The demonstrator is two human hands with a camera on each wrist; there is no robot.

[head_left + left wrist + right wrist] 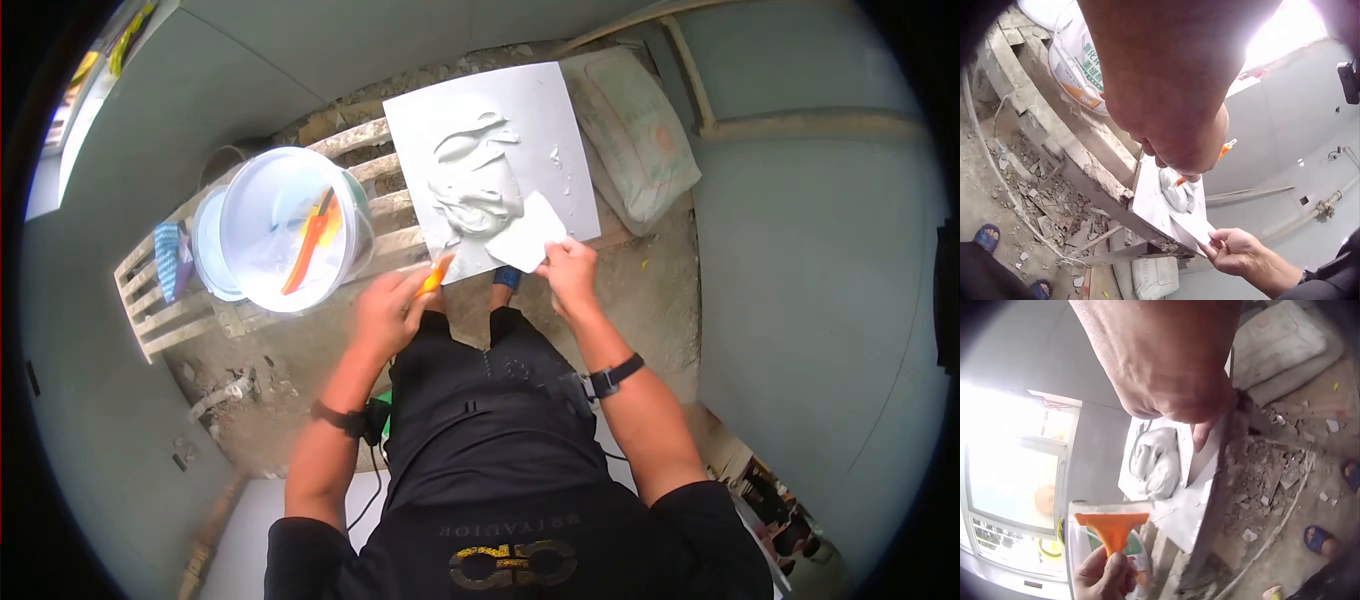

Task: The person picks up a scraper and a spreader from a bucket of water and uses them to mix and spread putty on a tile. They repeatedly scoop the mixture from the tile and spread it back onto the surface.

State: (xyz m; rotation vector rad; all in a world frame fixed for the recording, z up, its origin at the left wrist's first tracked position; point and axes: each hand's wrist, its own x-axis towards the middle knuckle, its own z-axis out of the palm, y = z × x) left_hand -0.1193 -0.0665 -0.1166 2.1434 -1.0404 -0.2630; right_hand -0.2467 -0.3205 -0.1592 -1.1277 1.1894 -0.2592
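In the head view, my left hand [388,315] grips an orange-handled scraper [436,276] near the close edge of a white board [575,190]. The right wrist view shows the scraper's wide orange head and thin pale blade [1113,507] pointing up. My right hand [570,275] pinches a thin white flat plate [530,238] by its near corner, fingers along its edge. This plate lies low over the board, its far side against a thick mound of white paste [475,185]. Smears and small bits of paste dot the board around the mound.
Left of the board, a white bucket [232,240] with an orange-handled tool [306,250] inside stands on a slatted wooden pallet [140,300]. A filled sack [640,140] lies to the right. Rubble [1060,212] covers the floor beneath; grey wall panels [810,270] close in the space.
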